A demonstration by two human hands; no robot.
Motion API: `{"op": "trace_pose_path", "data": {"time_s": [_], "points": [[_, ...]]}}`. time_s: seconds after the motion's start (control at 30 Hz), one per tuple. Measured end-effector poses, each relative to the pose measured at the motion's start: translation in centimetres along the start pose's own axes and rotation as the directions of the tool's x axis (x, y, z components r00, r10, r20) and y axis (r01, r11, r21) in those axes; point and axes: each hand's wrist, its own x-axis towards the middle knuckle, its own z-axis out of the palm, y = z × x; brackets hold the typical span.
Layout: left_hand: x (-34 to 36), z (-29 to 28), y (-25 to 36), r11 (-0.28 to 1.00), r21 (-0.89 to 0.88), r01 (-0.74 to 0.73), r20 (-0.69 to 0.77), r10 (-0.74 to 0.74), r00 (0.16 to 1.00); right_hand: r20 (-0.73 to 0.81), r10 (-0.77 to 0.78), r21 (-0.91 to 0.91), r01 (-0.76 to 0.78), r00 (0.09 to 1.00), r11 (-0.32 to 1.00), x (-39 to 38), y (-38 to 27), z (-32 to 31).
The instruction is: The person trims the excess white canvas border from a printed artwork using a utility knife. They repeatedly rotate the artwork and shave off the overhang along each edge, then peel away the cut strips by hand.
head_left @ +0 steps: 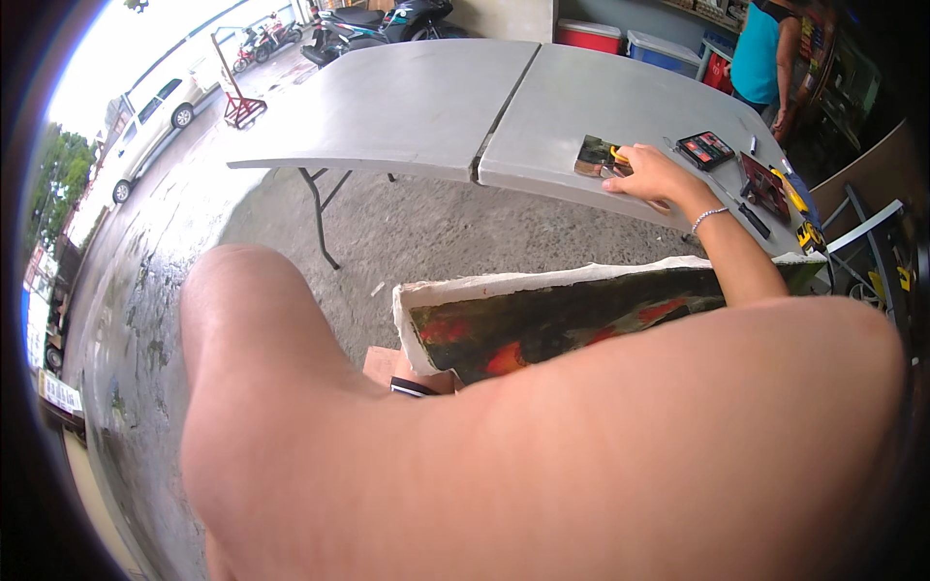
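Bare skin (pixel 542 436), too close to the camera to name as hand, arm or leg, sweeps across the foreground from eight o'clock to four. Just beyond it, between three and four o'clock, lies a painted canvas (pixel 572 320), dark with orange-red patches and partly hidden, its white border (pixel 542 279) ragged along the upper edge. The cloth looks light for its size and rather limp, its painted face likely prone to scuffs and cracks; the unpainted border seems the safest hold, one hand toward each end to curb sagging.

At two o'clock, a right hand (pixel 644 174) wearing a bracelet (pixel 710 217) reaches onto a pale folding table (pixel 387 107), fingers half-curled at a small picture print (pixel 592 155) and a yellow loop (pixel 616 152); whether they grip or merely rest cannot be told. The print appears thin and easily creased, best taken by its outer edge. The left hand cannot be made out for certain, nor can the state of its fingers.

Farther along the tabletop, toward two o'clock, a black case (pixel 705 148) shows red detail, contents or printed cover unclear. Past the table, toward one o'clock, a red bin (pixel 589 39) and a blue bin (pixel 663 56) sit under white lids, contents concealed.
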Motion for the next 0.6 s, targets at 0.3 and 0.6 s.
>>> {"op": "trace_pose_path", "data": {"time_s": [0.3,0.6], "points": [[2.0,-0.5,-6.4,0.995,0.057,0.078,0.098,-0.083,0.992,0.038,0.064,0.050,-0.066,0.997,0.997,-1.0,1.2,-1.0],[5.1,10.5,-15.1,0.989,0.135,0.056,-0.076,-0.046,0.996,0.062,0.058,0.048,-0.061,0.996,0.997,0.8,0.0,0.2]]}}
